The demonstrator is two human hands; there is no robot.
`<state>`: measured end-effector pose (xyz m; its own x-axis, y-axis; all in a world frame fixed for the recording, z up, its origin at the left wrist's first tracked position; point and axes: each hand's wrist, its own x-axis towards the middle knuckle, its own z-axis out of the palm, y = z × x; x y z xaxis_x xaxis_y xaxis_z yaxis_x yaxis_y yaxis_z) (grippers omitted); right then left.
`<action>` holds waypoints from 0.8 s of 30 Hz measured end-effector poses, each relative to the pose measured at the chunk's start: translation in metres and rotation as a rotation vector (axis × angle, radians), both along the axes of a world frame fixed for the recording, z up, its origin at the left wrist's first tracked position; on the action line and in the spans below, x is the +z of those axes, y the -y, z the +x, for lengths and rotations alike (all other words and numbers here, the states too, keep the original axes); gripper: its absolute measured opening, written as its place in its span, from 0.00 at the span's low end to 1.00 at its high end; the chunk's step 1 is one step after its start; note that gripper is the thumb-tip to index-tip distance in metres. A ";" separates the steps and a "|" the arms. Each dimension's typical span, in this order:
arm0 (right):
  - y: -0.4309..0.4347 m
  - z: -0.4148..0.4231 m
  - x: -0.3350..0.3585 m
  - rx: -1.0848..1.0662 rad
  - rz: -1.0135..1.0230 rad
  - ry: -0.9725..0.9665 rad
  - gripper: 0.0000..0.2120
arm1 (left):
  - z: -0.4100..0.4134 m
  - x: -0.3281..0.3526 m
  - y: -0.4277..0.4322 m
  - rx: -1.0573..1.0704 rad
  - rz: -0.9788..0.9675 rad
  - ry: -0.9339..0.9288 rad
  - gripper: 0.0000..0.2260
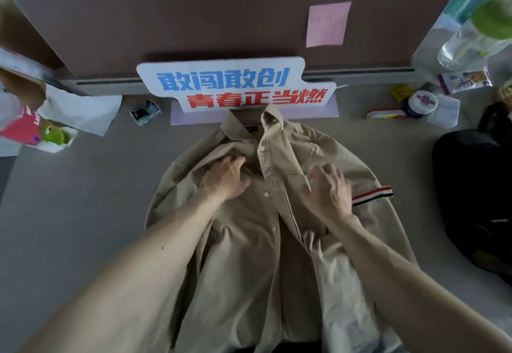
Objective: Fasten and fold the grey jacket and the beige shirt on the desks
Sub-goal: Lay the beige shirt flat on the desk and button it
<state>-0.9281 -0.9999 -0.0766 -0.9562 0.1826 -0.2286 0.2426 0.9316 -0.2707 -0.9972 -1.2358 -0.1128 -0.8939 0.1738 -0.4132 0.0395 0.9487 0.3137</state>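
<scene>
The beige shirt [243,255] lies front up on the grey desk [83,214], its collar pointing away from me and its front unbuttoned. A row of white buttons runs down the left placket. A striped band marks the right sleeve. My left hand [227,178] rests on the left chest panel below the collar, with its fingers curled into bunched fabric. At chest height my right hand [329,189] grips the edge of the right front panel. The grey jacket is out of view.
A blue-and-red lettered sign [235,86] stands just beyond the collar, against the brown partition [194,25]. A black bag [476,186] sits at the right, close to the sleeve. A jar [422,103], packets and bottles [471,36] crowd the back right. White paper [83,111] lies back left.
</scene>
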 end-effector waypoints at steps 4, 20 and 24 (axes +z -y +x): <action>0.044 -0.003 -0.004 0.198 -0.299 0.087 0.15 | -0.009 0.000 -0.013 0.032 0.324 0.020 0.21; 0.042 -0.024 -0.038 0.078 -0.187 0.154 0.25 | -0.079 -0.013 -0.016 0.193 0.410 0.093 0.12; 0.037 -0.040 -0.026 -0.030 -0.268 0.126 0.19 | -0.073 0.007 -0.002 0.280 0.633 0.096 0.02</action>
